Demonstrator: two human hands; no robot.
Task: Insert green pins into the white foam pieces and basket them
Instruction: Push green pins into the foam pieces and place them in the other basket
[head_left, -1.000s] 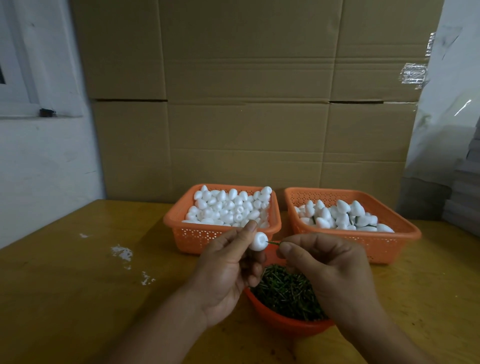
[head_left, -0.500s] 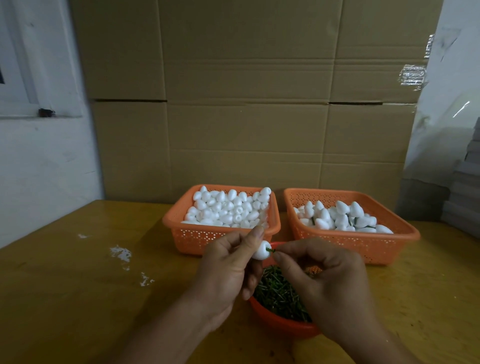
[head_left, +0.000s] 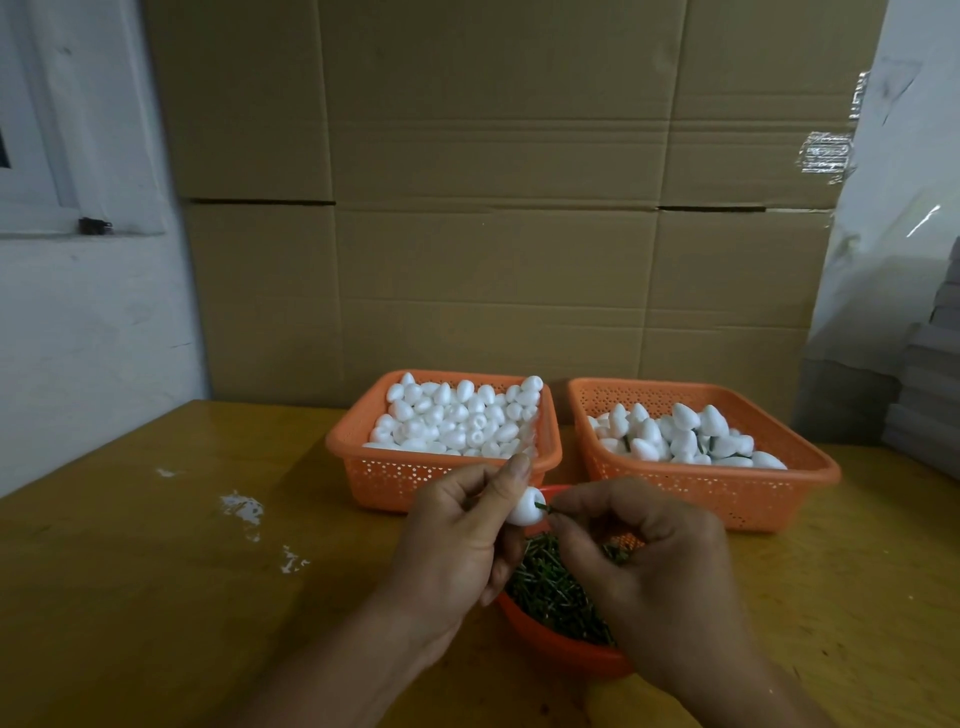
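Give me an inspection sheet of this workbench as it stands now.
Surface: yellow wooden table, white flecks on its left part.
Job's things: left basket heaped with plain foam pieces; right basket part filled with pinned pieces; orange bowl of green pins.
Clutter: nothing seen.
Grippers: left hand holds a foam piece; right hand pinches a green pin at it.
Cables: nothing seen.
Surroundings: cardboard boxes behind, white wall at left.
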